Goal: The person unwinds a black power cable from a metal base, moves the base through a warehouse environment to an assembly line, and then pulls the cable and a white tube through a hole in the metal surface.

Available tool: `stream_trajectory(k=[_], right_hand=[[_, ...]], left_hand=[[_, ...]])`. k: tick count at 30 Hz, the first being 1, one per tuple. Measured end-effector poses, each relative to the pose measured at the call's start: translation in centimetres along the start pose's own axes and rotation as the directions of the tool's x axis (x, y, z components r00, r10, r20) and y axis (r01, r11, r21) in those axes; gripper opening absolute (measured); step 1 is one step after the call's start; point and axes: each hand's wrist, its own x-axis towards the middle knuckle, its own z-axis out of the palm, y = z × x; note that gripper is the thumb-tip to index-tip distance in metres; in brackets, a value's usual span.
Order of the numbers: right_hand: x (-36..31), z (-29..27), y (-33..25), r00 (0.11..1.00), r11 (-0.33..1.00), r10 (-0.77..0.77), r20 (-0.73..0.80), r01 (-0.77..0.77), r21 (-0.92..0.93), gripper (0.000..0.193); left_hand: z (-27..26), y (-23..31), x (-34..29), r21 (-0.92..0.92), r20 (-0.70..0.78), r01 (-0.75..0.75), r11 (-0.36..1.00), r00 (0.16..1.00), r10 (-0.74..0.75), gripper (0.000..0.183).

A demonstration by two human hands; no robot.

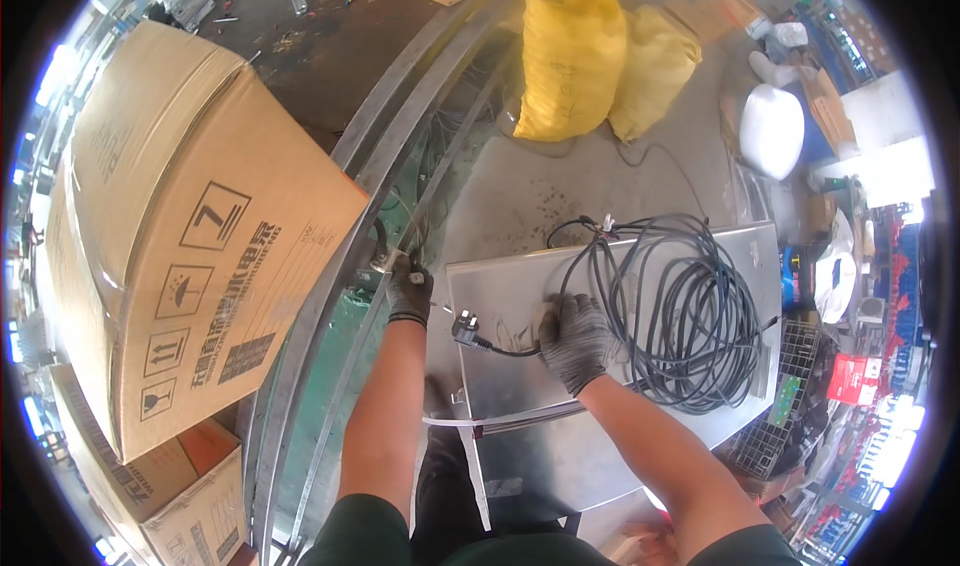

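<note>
My right hand (577, 344), in a grey glove, is closed round a black power cable (518, 352) just behind its plug. The three-pin plug (465, 328) sticks out to the left, over the metal-topped table (505, 391). Right of that hand lies a large loose coil of the same dark cable (700, 316). My left hand (408, 291), also gloved, reaches to the rail left of the table. Its fingers are bent inward beside a small silver fitting (383, 260); what they hold is hidden.
Large cardboard boxes (200, 236) stand to the left, beside curved metal rails (395, 126) over a green surface. Yellow sacks (572, 56) sit at the far side. A white container (771, 131), a black wire basket (790, 366) and a red box (853, 378) are on the right.
</note>
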Motion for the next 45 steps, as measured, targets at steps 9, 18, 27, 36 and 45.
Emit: stream_trajectory(k=[9,18,27,36,45], right_hand=[[1.8,-0.6,1.0,0.999,0.999,0.029,0.044,-0.029,-0.015,0.032],[1.3,1.5,0.6,0.999,0.999,-0.033,0.012,0.033,-0.03,0.027],[0.3,4.5,0.1,0.999,1.0,-0.019,-0.037,0.018,-0.014,0.025],[-1.1,9.5,2.9,1.0,1.0,-0.015,0.018,0.014,0.006,0.028],[-1.5,11.8,5.4,0.999,0.998,-0.031,0.011,0.031,-0.047,0.029]], left_hand=[[-5.1,-7.5,2.2,0.439,-0.068,-0.101,0.893,0.987,0.145,0.006],[7.5,-1.4,1.8,0.751,0.399,-0.465,0.469,0.885,0.237,0.023],[-3.7,-1.0,-0.9,0.582,0.378,-0.352,0.733,0.915,0.14,0.016],[-11.2,-1.5,4.7,0.705,0.337,-0.434,0.56,0.901,0.274,0.018],[-13.1,-5.1,9.3,0.457,-0.027,-0.224,0.861,0.964,0.265,0.018]])
